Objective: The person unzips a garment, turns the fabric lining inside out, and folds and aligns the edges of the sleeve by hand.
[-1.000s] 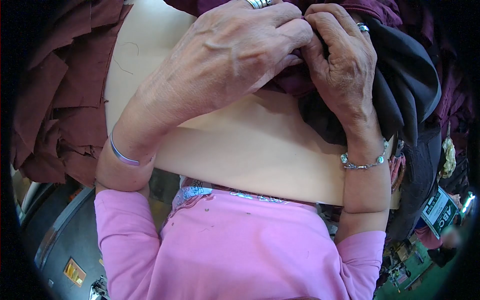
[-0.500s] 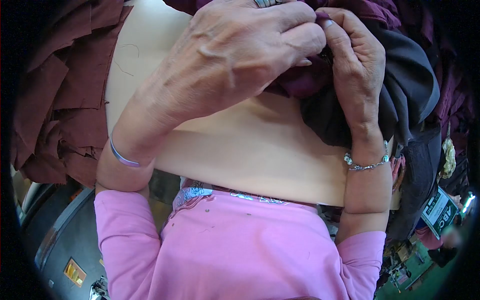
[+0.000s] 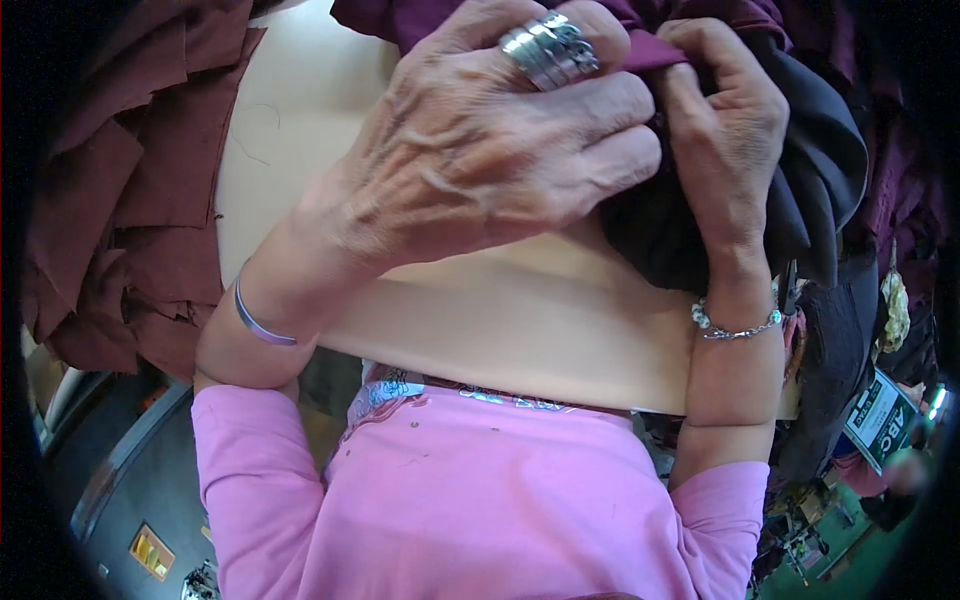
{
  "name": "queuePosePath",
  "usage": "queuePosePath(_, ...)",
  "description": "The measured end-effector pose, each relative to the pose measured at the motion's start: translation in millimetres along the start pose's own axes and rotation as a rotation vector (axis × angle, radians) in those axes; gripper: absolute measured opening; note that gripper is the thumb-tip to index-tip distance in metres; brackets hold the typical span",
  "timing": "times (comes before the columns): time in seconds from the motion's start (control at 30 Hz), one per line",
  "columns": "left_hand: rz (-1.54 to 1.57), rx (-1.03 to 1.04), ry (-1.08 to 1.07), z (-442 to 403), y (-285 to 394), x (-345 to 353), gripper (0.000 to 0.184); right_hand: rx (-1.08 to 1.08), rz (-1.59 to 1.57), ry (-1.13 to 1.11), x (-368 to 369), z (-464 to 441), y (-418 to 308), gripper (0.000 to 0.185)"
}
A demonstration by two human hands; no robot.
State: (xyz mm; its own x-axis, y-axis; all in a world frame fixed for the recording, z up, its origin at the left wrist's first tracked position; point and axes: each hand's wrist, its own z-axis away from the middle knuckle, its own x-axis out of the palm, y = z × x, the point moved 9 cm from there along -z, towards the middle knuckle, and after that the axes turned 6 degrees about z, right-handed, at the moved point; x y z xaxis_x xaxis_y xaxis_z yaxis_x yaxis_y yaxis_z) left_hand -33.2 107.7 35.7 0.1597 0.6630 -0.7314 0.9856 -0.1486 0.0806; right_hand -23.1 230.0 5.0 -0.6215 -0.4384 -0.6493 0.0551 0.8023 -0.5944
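My left hand [image 3: 505, 145], with a wide silver ring, is closed in a curl on a purple garment [image 3: 648, 54] at the top of the view. Opposite it, my right hand [image 3: 728, 135] pinches the same purple cloth between thumb and fingers. A narrow fold of it stretches between the two hands. Dark black fabric [image 3: 825, 165] bunches behind and below my right hand. My left fingertips are hidden behind the hand.
Brown-maroon cut cloth pieces [image 3: 175, 165] are stacked at the left of the pale tabletop [image 3: 520, 310]. Loose threads lie near them. More purple cloth [image 3: 900, 180] hangs at the right. A green-and-white sign [image 3: 880, 420] and another person [image 3: 905, 480] are farther off at lower right.
Both hands have shifted slightly down, and my left hand has turned so its ring shows fully. More of the purple cloth between the hands is visible.
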Motion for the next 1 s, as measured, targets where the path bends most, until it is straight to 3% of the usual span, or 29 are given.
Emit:
queuePosePath(0.17,0.036,0.045,0.136,-4,-5,-15,0.016,-0.13,0.146,0.063,-7,0,-17,0.012)
queuePosePath(0.27,0.074,-0.121,0.165,-7,-14,-20,0.019,-0.109,0.091,0.014,-3,0,-17,0.013)
queuePosePath(0.4,0.037,-0.248,0.067,-5,-23,-14,0.02,-0.006,-0.028,-0.115,5,1,-16,0.009)
queuePosePath(0.53,0.144,-0.293,0.02,4,-37,-3,0.014,0.198,-0.511,-0.22,23,2,7,0.01)
queuePosePath(0.67,0.432,-0.535,-0.034,14,-67,0,0.014,0.148,-0.593,-0.178,16,-4,10,0.007)
queuePosePath(0.83,0.426,-0.573,-0.098,20,-77,3,0.016,-0.336,-0.026,0.036,3,-3,-41,0.015)
queuePosePath(1.0,0.379,-0.53,-0.146,19,-72,11,0.01,-0.289,-0.035,0.04,8,0,-36,0.02)
